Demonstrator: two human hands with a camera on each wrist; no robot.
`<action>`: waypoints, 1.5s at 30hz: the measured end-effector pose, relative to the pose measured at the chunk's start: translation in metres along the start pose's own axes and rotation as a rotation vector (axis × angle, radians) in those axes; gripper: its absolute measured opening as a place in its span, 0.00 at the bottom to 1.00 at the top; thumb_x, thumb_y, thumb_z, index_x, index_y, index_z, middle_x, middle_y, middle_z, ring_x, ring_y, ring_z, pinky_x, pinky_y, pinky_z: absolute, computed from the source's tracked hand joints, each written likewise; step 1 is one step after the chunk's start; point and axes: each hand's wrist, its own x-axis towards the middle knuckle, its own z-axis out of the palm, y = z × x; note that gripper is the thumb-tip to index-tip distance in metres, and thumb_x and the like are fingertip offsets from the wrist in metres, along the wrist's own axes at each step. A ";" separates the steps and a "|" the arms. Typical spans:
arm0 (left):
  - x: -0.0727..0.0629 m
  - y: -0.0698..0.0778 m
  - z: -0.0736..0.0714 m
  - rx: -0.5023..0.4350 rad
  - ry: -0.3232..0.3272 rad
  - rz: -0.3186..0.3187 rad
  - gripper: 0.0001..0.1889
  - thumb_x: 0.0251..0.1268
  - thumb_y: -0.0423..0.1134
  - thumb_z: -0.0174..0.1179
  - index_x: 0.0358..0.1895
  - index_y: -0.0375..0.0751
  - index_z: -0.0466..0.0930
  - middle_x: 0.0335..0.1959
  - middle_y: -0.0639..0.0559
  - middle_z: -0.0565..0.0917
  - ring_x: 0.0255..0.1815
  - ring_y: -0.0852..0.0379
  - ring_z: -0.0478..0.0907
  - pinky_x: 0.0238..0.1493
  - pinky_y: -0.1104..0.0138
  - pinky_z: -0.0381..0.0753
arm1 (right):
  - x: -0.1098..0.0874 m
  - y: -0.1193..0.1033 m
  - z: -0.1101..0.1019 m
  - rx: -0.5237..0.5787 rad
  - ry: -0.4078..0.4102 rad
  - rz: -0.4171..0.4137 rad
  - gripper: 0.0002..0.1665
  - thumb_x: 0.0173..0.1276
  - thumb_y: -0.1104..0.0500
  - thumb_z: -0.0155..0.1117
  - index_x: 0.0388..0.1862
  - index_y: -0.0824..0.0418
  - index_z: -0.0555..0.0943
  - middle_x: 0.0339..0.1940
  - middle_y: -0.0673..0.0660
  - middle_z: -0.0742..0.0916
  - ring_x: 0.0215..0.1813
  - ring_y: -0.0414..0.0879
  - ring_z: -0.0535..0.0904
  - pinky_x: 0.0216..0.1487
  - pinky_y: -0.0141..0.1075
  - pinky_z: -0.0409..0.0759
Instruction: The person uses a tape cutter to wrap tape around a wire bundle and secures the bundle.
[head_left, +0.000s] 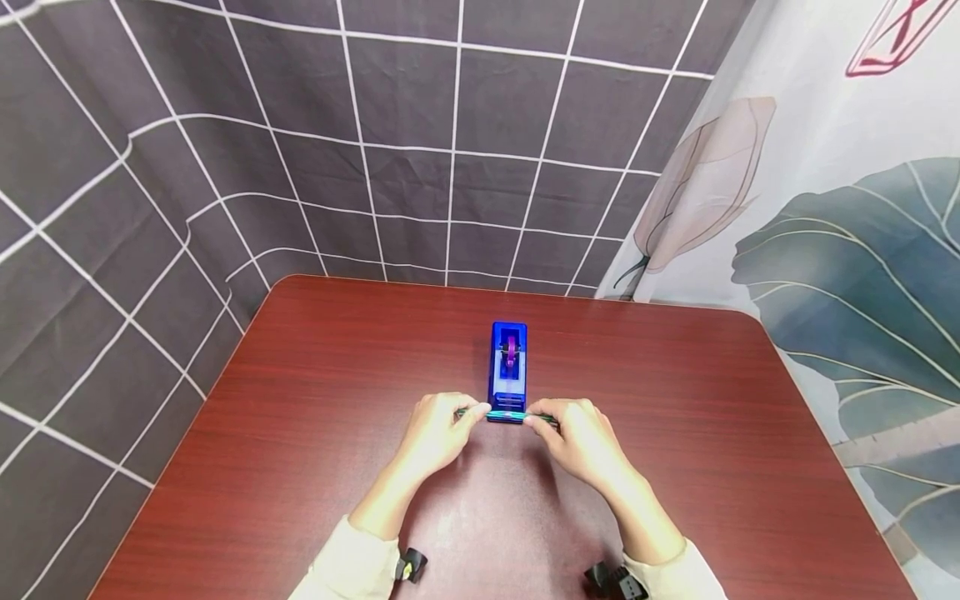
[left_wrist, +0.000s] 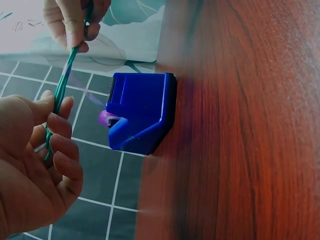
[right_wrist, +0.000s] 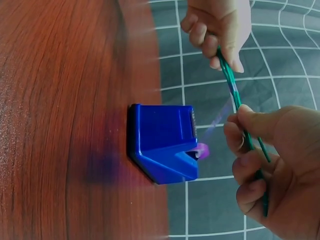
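Observation:
My left hand (head_left: pixel 438 429) and right hand (head_left: pixel 585 437) each pinch one end of a bundle of thin green strands (right_wrist: pixel 229 80) between thumb and fingers. The bundle spans the gap between them, level over the front end of a blue tape dispenser (head_left: pixel 508 386). From the dispenser's purple tape roll (head_left: pixel 512 352), a sheer purple strip of tape (right_wrist: pixel 218 120) stretches up to the middle of the bundle. In the right wrist view, loose strand ends poke out below the right fingers. The dispenser (left_wrist: pixel 140 97) stands upright on the table, its serrated edge facing the hands.
The reddish-brown wooden table (head_left: pixel 337 350) carries the dispenser near its middle. Behind it and at the left hangs a dark grey curtain (head_left: pixel 405 100) with white grid lines; a white leaf-patterned curtain (head_left: pixel 817 150) hangs at the right. Pale sleeves (head_left: pixel 348 562) cover both forearms.

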 end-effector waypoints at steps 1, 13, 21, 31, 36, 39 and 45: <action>0.000 0.000 0.000 -0.002 0.003 0.002 0.11 0.71 0.45 0.63 0.35 0.45 0.90 0.30 0.57 0.88 0.31 0.61 0.82 0.36 0.62 0.79 | 0.000 0.000 0.000 0.004 -0.006 0.010 0.03 0.68 0.59 0.71 0.33 0.52 0.88 0.29 0.43 0.87 0.30 0.37 0.80 0.33 0.41 0.80; 0.000 0.000 0.002 0.023 0.041 0.031 0.10 0.69 0.45 0.65 0.34 0.45 0.91 0.33 0.55 0.89 0.34 0.58 0.84 0.38 0.60 0.80 | 0.005 -0.006 -0.004 0.061 -0.064 0.110 0.13 0.74 0.59 0.64 0.26 0.52 0.85 0.20 0.42 0.78 0.25 0.38 0.70 0.29 0.36 0.71; 0.000 0.001 0.002 0.017 0.064 0.047 0.08 0.67 0.44 0.68 0.34 0.45 0.92 0.28 0.57 0.87 0.27 0.62 0.80 0.32 0.64 0.77 | 0.005 -0.005 -0.004 0.098 -0.092 0.177 0.09 0.74 0.59 0.64 0.34 0.55 0.89 0.30 0.46 0.87 0.31 0.39 0.77 0.35 0.40 0.76; 0.000 0.001 0.001 0.001 0.092 0.036 0.05 0.62 0.43 0.72 0.35 0.47 0.93 0.20 0.64 0.79 0.20 0.69 0.69 0.25 0.69 0.70 | 0.005 -0.003 -0.002 0.124 -0.050 0.182 0.04 0.69 0.61 0.69 0.36 0.57 0.90 0.36 0.50 0.90 0.38 0.42 0.84 0.40 0.43 0.81; 0.000 0.001 0.001 -0.015 0.095 0.025 0.06 0.61 0.44 0.72 0.35 0.47 0.93 0.19 0.66 0.77 0.19 0.68 0.68 0.24 0.69 0.68 | 0.004 -0.003 -0.002 0.133 -0.036 0.177 0.03 0.67 0.61 0.70 0.35 0.57 0.90 0.35 0.50 0.90 0.38 0.44 0.85 0.41 0.44 0.82; 0.000 0.001 0.001 -0.027 0.103 0.036 0.05 0.60 0.43 0.73 0.35 0.46 0.93 0.19 0.65 0.78 0.19 0.68 0.68 0.24 0.70 0.68 | 0.004 -0.002 -0.003 0.147 -0.029 0.158 0.03 0.67 0.62 0.71 0.34 0.57 0.90 0.34 0.50 0.90 0.39 0.44 0.85 0.42 0.44 0.82; 0.000 0.000 0.001 -0.032 0.115 0.061 0.04 0.58 0.41 0.74 0.33 0.47 0.93 0.21 0.63 0.81 0.20 0.69 0.69 0.24 0.71 0.69 | 0.005 0.000 -0.001 0.173 -0.023 0.136 0.02 0.66 0.63 0.72 0.34 0.58 0.90 0.33 0.50 0.89 0.39 0.46 0.86 0.42 0.44 0.83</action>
